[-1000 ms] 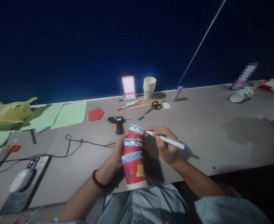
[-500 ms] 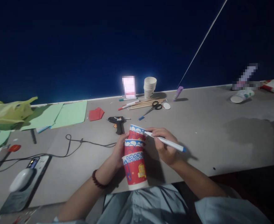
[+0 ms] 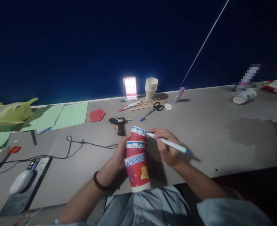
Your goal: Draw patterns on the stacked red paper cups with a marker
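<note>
A row of three red paper cups [image 3: 137, 172], patterned in blue and white near their rims, lies tilted in front of my body. My left hand [image 3: 121, 152] is closed around the far part of the row from the left; some of its fingers are hidden behind the cups. Between the fingers of my right hand [image 3: 168, 146] is a white marker [image 3: 172, 144] with a blue end. Its tip meets the farthest cup [image 3: 138, 134] at the right side, by the blue-and-white band; whether it presses there I cannot tell.
Beyond my hands lie a black glue gun [image 3: 120, 124], scissors [image 3: 156, 107], wooden sticks [image 3: 143, 105] and a blue marker cap [image 3: 143, 119]. A white cup stack [image 3: 151, 88] stands near the wall. Green paper [image 3: 71, 114] and a black cable [image 3: 93, 144] are on the left.
The near end of the red cup row has shifted slightly to the right. Both hands and the marker stay almost in place.
</note>
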Tool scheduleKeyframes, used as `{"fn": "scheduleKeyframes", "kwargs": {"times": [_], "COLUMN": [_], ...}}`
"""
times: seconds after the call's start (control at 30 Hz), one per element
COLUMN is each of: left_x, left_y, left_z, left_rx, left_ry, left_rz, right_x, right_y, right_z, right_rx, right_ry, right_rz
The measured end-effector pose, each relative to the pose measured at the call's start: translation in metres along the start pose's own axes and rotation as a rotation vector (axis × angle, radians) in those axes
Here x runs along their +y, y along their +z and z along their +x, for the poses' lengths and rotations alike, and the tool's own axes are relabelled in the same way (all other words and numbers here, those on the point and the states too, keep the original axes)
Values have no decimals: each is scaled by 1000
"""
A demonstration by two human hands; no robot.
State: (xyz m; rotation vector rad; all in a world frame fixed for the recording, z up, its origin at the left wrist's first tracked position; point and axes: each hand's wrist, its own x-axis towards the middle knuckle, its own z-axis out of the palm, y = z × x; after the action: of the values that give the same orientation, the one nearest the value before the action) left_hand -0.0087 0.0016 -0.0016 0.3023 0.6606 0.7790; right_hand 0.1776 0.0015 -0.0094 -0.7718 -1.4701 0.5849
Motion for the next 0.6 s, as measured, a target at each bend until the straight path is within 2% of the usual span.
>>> {"fn": "scheduleKeyframes", "kwargs": {"times": [0.6], "left_x": [-1], "left_y": [-4], "left_z": [0], "left_rx": [26], "left_ry": [-32], "left_rz": [-11], "right_x": [-2], "right_y": [0], "right_z": [2], "right_rx": [-12], "right_ry": [-21], "right_rz": [4]}}
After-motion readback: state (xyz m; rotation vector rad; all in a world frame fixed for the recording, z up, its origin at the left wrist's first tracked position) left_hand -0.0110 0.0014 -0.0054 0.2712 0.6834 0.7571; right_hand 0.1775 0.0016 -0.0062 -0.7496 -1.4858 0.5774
